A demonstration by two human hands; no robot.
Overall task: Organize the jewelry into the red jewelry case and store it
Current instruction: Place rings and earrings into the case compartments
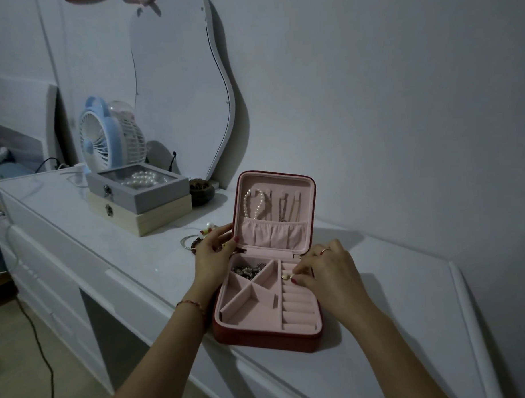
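The red jewelry case (269, 337) lies open on the near edge of the white table (392, 298), lid upright so that both halves are reachable. The right hand (326, 271) pinches a small gold ring (285, 276) between thumb and fingertips and holds it over the far end of the ring rolls (297, 304) along the right side of the tray; the padded slots grip a band and keep it from sliding, which is judged to be why the ring goes there. The left hand (212, 251) rests at the left edge of the lid near the hinge, fingers loosely curled against the case, apparently steadying it while the other hand presses down. Whether it also grips a small item is not clear.

Already stowed: a pearl strand (251, 203) and thin chains (288, 208) hang from the lid hooks above the gathered pocket, and a metal beaded piece (247, 270) sits in the far left compartment. The near compartments are bare.

Still outside: bangles and a beaded bracelet (191, 243) lie on the table just left of the case, behind the left hand. The task is judged partly complete; closing and storing remain.

Two stacked boxes (142, 200), a blue fan (95, 136) and a mirror (180, 91) stand at the far left.
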